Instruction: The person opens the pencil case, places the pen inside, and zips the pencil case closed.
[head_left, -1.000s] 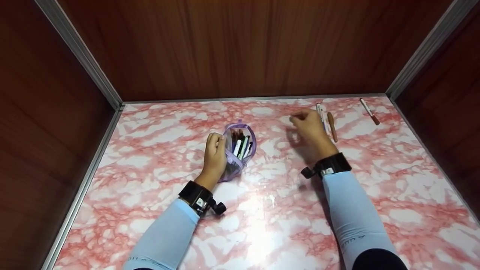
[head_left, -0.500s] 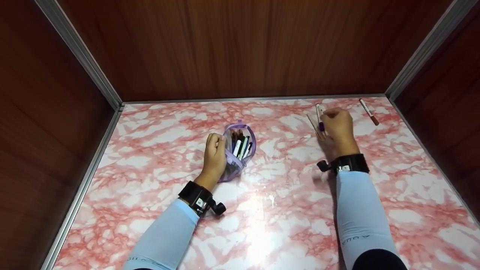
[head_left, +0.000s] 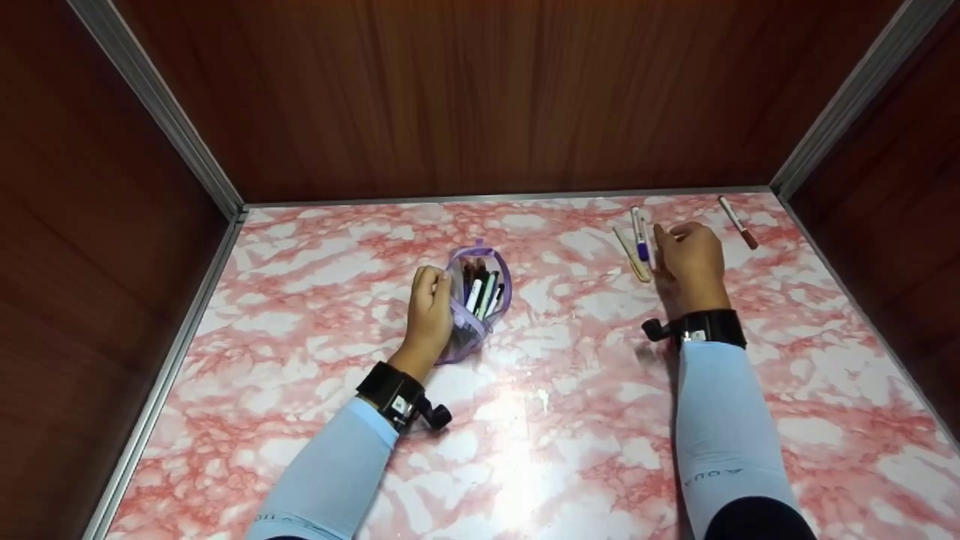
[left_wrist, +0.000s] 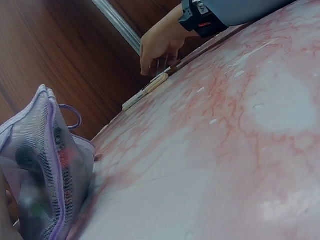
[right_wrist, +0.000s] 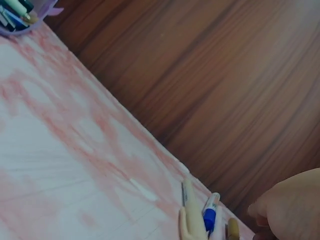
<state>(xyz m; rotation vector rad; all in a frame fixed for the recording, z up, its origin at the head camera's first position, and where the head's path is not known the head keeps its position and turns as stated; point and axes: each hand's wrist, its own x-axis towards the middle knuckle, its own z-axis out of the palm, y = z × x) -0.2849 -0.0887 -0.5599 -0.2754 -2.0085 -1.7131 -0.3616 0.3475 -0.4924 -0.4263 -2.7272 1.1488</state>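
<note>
My left hand (head_left: 431, 300) grips the near-left side of a purple-trimmed mesh pencil pouch (head_left: 459, 352), which stands with its mouth open. Several pens and markers (head_left: 484, 292) stick up inside it. At the far right of the table, my right hand (head_left: 694, 255) is low over a brown stick-like pen (head_left: 659, 236), fingertips right beside it. Whether they pinch it I cannot tell. In the right wrist view the brown pen's rounded end (right_wrist: 233, 228) shows left of the hand (right_wrist: 295, 205). To its left lie a blue-capped white marker (head_left: 639, 232) and a beige clip pen (head_left: 631, 255).
A slim pale pen (head_left: 650, 251) lies between the blue-capped marker and the brown pen. Farther right, a white marker with a brown-red cap (head_left: 739, 223) rests near the back edge. Wooden panels (head_left: 480, 97) enclose the marbled red-and-white table (head_left: 315, 450) at the back and sides.
My right hand has moved right across the pens to the brown pen, uncovering the beige clip pen and the blue-capped marker. The left hand and pouch have stayed in place.
</note>
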